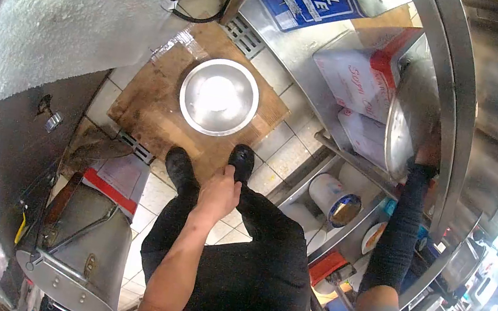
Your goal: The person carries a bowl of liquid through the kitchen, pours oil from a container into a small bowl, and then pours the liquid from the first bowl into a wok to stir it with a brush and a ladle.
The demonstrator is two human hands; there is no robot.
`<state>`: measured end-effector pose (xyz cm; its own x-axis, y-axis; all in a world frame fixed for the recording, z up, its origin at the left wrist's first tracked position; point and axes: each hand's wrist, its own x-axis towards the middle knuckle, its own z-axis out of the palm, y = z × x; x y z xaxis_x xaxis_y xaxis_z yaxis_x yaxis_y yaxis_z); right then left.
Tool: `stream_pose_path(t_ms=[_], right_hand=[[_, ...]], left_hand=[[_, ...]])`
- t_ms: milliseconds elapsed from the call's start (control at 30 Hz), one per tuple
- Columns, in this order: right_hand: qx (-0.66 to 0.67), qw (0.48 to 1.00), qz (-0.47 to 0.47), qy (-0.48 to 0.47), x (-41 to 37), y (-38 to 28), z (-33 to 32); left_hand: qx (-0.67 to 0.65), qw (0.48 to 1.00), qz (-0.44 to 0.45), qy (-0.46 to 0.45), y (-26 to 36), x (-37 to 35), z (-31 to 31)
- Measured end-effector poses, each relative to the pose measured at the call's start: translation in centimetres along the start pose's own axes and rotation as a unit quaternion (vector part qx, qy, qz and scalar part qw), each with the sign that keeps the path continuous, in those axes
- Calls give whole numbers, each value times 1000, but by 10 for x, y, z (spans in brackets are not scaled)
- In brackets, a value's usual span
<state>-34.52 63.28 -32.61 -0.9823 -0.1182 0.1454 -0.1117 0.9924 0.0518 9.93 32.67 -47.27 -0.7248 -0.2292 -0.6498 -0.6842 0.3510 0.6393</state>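
Gripping with right hand (429,151) the lower rim of one large steel pan (409,110), tilted on edge at shelf front beside two cartons (354,77). Left hand (220,191) hanging loosely curled, empty, over two black shoes (241,161). On floor: one steel bowl (219,96) on one cardboard sheet (137,112)

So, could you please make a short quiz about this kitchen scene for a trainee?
1. True or false: the steel bowl on the floor stands on cardboard.
2. What does the right hand grip? A) a broom B) the large metal pan C) a knife
3. Fill in: the left hand hangs from a bare arm; the right arm wears a dark ____.
Key: 1 true; 2 B; 3 sleeve.
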Motion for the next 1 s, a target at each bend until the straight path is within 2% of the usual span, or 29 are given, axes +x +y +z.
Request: stream_pose_path(t_ms=[33,133,333,500,567,633,667,700,767,833,900,967,1000], right_hand=[[-3,1000,16,-12,-2,13,-1],[-6,998,46,-35,-6,42,-1],[-9,997,62,-49,-10,62,5],[-28,998,53,-35,-29,53,13],[-46,999,23,5,-51,36,12],[-34,994,-77,76,-93,-10,-2],[45,996,-58,-43,-116,-74,-47],[93,976,-180,78,-145,-100,-55],[148,965,-215,-2,-195,-155,-110],[252,938,-221,-89,-237,-195,-174],[301,906,-266,-131,-262,-220,-246],[359,866,-311,-157,-258,-238,-321],[339,871,-330,-133,-246,-246,-362]], left_hand=[[-1,1000,13,16,0,-2,3],[1,997,-18,-74,3,5,-2],[8,999,-4,-48,2,9,-3],[0,999,2,-38,-2,9,-1],[-15,1000,-2,-26,-9,5,9],[-33,999,-17,-11,-24,-4,27],[-59,997,-39,-24,-44,-11,50],[-68,996,-60,1,-29,-35,41],[-57,997,-36,34,-44,-78,62],[-42,997,-62,28,-37,-126,56],[-113,985,37,122,-32,-179,52],[-59,994,6,87,-34,-217,44],[-32,997,-10,69,-38,-232,37]])
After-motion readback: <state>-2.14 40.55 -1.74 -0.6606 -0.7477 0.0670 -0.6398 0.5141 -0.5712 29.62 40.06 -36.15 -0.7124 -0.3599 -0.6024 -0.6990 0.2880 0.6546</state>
